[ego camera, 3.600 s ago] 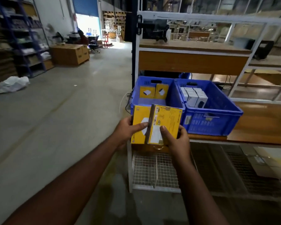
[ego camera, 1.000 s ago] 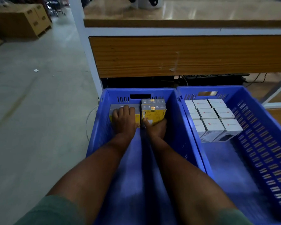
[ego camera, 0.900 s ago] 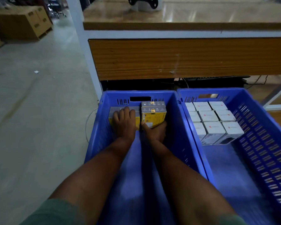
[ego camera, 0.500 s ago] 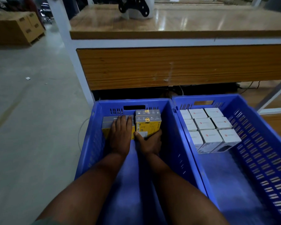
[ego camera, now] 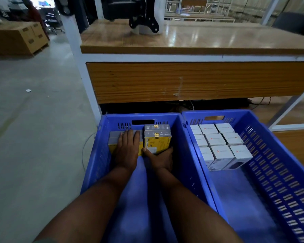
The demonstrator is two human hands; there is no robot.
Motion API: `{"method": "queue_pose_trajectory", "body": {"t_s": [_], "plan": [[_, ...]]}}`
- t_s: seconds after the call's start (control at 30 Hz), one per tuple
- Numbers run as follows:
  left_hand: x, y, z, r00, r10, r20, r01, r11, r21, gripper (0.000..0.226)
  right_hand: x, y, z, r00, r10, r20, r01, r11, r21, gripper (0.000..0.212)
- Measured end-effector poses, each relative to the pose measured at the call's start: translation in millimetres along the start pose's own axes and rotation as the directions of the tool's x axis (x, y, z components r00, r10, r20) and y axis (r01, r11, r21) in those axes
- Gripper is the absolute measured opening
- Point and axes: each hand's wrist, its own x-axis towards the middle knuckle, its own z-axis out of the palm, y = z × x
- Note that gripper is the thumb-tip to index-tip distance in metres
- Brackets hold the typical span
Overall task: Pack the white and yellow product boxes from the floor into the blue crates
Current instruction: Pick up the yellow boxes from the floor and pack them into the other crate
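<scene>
Grey concrete floor (ego camera: 33, 137) runs off to your left, and a wood-topped counter (ego camera: 191, 41) with a white frame stands straight ahead, a black bracket (ego camera: 144, 23) sitting on its top. Below its front edge two blue crates sit side by side, touching along their long walls.

Your arms reach into the left crate (ego camera: 95, 163). Your left hand (ego camera: 127, 151) lies flat with straight fingers on the yellow boxes (ego camera: 112, 142) stacked against the crate's far wall at its left side, pressing on them rather than clasping. Your right hand (ego camera: 161, 159) has its grip closed on the taller yellow stack (ego camera: 156, 139) just beside them: thumb on the near face, fingers wrapped round the lower right edge. That stack stands upright against the far wall; how many boxes it holds is hard to say, perhaps two rows.

The right crate (ego camera: 270, 155) holds white boxes (ego camera: 218, 142), upright and packed tight in a three-by-three block at its far end, the near part of its floor showing blue.

A low wooden cabinet (ego camera: 19, 37) stands far off to the left.
</scene>
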Motion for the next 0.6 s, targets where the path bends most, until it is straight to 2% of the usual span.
{"method": "queue_pose_trajectory", "body": {"t_s": [0.07,0.13,0.23,0.33,0.4,0.47,0.53,0.6], "plan": [[-1,-1,-4,1.000,-0.008,0.022,0.008,1.000,0.002,0.094,-5,-1,-4,1.000,0.011,0.007,-0.011,1.000,-0.018,0.137],[-4,-2,-10,0.999,-0.018,0.044,0.019,1.000,-0.013,0.103,-13,-1,-9,1.000,0.025,-0.003,-0.025,0.999,-0.036,0.130],[-14,-2,-24,0.997,-0.021,0.078,0.025,0.999,-0.040,0.115,-29,1,-16,0.996,0.090,0.000,-0.090,0.996,0.025,0.097],[-30,-5,-43,0.999,0.008,0.047,-0.002,0.991,-0.136,0.105,-50,-3,-17,0.993,0.115,0.024,-0.116,0.992,0.047,0.058],[-37,-9,-57,1.000,-0.010,0.028,0.016,0.973,-0.230,0.094,-67,-8,-18,0.998,0.053,0.042,-0.054,0.998,0.017,0.043],[-45,-11,-73,1.000,-0.002,0.023,0.010,0.938,-0.348,0.083,-84,-8,-19,0.992,-0.072,0.104,0.064,0.995,0.071,0.031],[-57,-14,-95,0.999,0.002,0.033,0.016,0.855,-0.518,0.074,-100,-7,-24,0.963,-0.216,0.163,0.194,0.971,0.141,0.024],[-74,-18,-124,0.998,-0.025,0.050,0.050,0.804,-0.593,0.061,-117,-16,-33,0.926,-0.333,0.176,0.305,0.937,0.170,0.023]]}}
